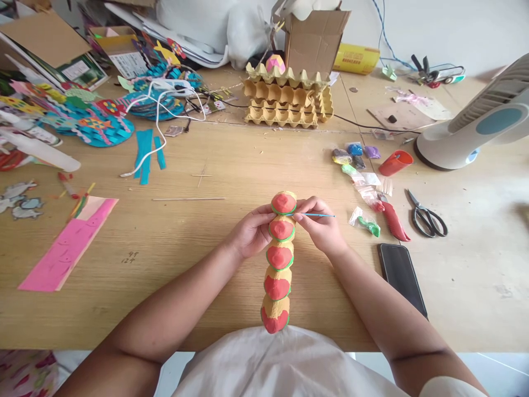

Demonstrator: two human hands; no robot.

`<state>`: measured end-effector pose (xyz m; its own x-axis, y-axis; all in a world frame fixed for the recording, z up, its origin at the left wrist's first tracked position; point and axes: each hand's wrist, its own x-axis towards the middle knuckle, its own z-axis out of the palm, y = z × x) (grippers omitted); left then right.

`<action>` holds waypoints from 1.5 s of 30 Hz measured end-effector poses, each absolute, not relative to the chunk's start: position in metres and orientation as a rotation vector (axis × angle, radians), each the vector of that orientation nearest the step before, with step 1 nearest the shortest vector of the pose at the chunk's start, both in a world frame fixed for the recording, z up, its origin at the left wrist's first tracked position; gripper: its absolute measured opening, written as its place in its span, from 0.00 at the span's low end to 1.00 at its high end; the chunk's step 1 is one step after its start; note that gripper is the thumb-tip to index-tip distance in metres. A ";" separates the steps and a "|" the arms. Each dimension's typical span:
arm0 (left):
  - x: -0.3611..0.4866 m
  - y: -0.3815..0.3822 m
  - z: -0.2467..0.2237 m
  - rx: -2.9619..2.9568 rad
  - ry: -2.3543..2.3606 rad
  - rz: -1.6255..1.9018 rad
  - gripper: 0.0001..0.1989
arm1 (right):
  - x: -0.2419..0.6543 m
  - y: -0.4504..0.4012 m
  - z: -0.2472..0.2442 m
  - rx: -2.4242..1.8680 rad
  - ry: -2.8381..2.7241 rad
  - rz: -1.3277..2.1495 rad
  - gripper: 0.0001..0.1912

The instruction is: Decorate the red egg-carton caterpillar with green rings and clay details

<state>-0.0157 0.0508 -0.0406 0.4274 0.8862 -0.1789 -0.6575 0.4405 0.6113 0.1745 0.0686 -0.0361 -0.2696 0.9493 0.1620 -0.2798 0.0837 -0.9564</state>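
A strip of egg carton cups [278, 257] runs toward my body, each bump covered partly with red clay and edged with green. My left hand [255, 229] is closed on the strip's left side near its far end. In my right hand [320, 225] I pinch a thin blue stick-like tool [318, 214]. Its tip lies against the green rim of the farthest cup, and the right fingers also touch or nearly touch the strip there. The left fingertips are partly hidden behind the cups.
To the right lie a phone [401, 278], scissors [428, 216], a red-handled cutter [394, 220], clay packets [355, 157] and a red cup [395, 162]. A fan [467, 124] stands beyond. Stacked egg cartons [285, 96] sit at the back; pink paper [68, 248] lies left.
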 end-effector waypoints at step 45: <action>-0.016 0.046 -0.035 0.364 0.558 0.957 0.08 | 0.170 0.064 -0.034 -0.805 -1.200 1.421 0.20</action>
<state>-0.0161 0.0457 -0.0353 0.4527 0.8451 -0.2843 -0.6642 0.5323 0.5248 0.1696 0.0645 -0.0339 -0.2128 0.9683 0.1307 -0.2904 0.0650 -0.9547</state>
